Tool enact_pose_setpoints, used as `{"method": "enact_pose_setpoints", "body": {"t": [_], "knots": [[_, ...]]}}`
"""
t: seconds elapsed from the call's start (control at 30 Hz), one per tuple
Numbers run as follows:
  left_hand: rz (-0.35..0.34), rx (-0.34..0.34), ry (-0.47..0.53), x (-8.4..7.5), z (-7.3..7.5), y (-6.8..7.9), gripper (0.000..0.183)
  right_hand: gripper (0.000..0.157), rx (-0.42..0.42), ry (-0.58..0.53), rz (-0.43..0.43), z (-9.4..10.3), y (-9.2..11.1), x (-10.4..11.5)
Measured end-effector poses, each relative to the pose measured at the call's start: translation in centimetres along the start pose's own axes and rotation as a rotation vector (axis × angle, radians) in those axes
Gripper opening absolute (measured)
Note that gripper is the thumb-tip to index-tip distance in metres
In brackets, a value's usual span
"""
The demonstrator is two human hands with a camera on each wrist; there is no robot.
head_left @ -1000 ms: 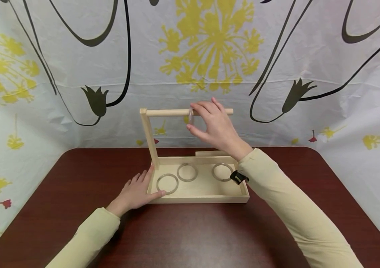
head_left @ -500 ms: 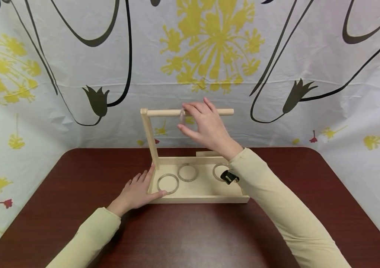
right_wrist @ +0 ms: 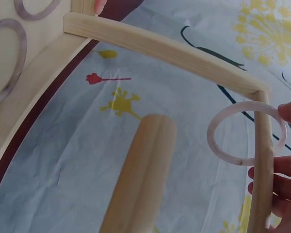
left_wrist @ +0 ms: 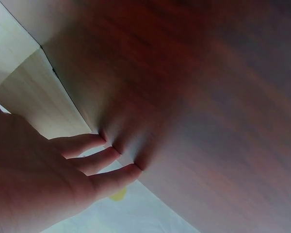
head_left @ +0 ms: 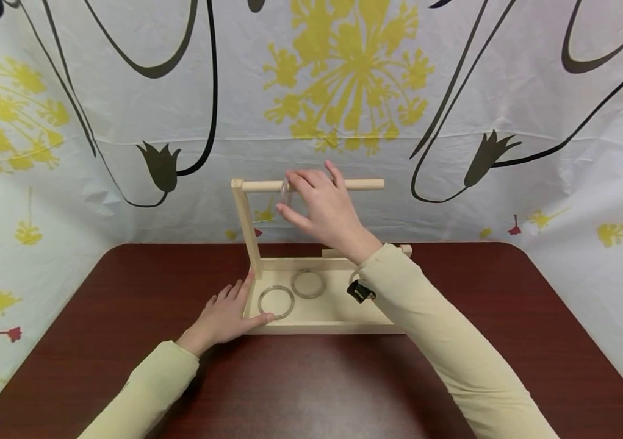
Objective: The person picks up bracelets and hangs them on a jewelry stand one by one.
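Cream sleeves [head_left: 443,329]; black wrist piece [head_left: 361,291]

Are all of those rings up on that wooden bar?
No, at least two rings lie in the wooden tray, while the right hand pinches another ring around the bar.

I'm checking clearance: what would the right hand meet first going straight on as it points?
Probably the wooden post at the left end of the dowel, though the pinched ring may touch first; depth is uncertain.

Rod [head_left: 365,184] & tray [head_left: 327,311] made of smooth, matt wood; tabletop [head_left: 311,390] finished glossy w/ woodgrain; ring [right_wrist: 212,136] seen as smooth, poss. plastic.
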State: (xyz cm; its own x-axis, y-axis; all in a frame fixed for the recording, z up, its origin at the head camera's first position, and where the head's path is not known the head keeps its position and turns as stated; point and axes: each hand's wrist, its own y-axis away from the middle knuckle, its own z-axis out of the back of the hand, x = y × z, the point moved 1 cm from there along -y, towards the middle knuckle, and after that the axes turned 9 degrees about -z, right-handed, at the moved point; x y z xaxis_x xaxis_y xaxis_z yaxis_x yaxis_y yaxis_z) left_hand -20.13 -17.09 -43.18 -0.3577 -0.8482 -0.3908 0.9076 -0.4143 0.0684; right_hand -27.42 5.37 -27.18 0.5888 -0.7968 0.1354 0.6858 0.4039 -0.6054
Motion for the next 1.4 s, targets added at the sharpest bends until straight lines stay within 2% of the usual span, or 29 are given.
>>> {"method": "enact_pose_setpoints", "body": {"t": [0.57,0.87,1.13,1.4], "knots": [[0.001,0.008,0.010,-0.2,-0.1,0.0,0.107,0.062,0.060,0.022,0.006,-0.1,-0.3,0.6],[-0.001,0.007,-0.001,-0.2,0.0,0.0,0.107,0.057,-0.015,-0.047,0.078,0.8,0.4,0.2],[0.001,0.007,-0.002,-0.2,0.1,0.0,0.107,0.052,-0.059,-0.119,0.108,1.5,1.4,0.0],[-0.005,-0.003,0.009,-0.2,0.1,0.1,0.107,0.048,-0.073,-0.133,0.163,1.4,2.8,-0.2]]}}
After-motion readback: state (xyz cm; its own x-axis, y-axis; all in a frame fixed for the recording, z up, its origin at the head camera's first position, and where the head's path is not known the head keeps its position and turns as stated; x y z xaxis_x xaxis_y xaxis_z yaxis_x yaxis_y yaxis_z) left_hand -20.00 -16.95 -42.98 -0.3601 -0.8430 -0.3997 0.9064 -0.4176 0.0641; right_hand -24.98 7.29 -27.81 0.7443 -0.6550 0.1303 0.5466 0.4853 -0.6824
